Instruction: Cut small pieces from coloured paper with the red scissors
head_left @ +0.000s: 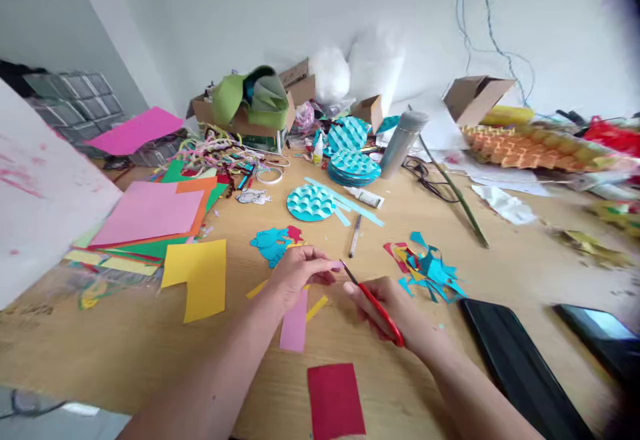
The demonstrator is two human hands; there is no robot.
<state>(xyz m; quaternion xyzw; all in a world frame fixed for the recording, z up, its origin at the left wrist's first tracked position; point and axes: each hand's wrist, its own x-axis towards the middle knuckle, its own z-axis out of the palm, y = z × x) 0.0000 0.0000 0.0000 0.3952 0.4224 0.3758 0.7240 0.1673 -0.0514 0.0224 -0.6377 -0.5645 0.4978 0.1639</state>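
My left hand is closed in a pinch on a small pink paper piece just above the wooden table. My right hand is wrapped round red-handled scissors, whose dark blades point up-left toward that pink piece. A longer pink paper strip lies flat under my left wrist, with thin yellow strips beside it. A dark red paper rectangle lies near the table's front edge, between my forearms.
A yellow sheet and a stack of coloured sheets lie at left. Blue and red paper scraps sit to the right, blue embossed discs and a pen beyond. Dark tablets lie at right; boxes and clutter fill the back.
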